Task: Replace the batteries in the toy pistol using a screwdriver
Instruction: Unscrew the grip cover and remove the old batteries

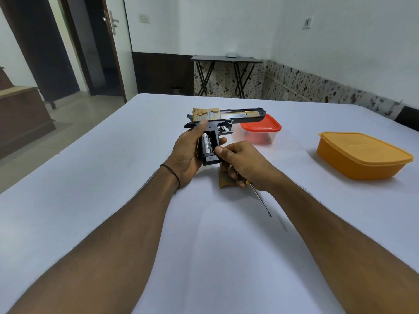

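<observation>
Our left hand (186, 155) grips the probably light, stiff plastic pistol (226, 120) by its handle; our right hand (240, 164), clutching the screwdriver (259, 199), thumbs beside the smooth battery (207, 143).

L hand (188, 155) grips toy pistol (224, 120) by the handle, barrel pointing right, above white table (113, 177). Handle side open w/ one battery (207, 143) showing inside. R hand (240, 164) thumb touches handle edge beside battery; its curled fingers hold screwdriver (260, 198), tip toward camera, plus tan cover piece (223, 181). Red-lid tub (260, 128) just behind pistol; orange tub (362, 155) well apart at right.
</observation>
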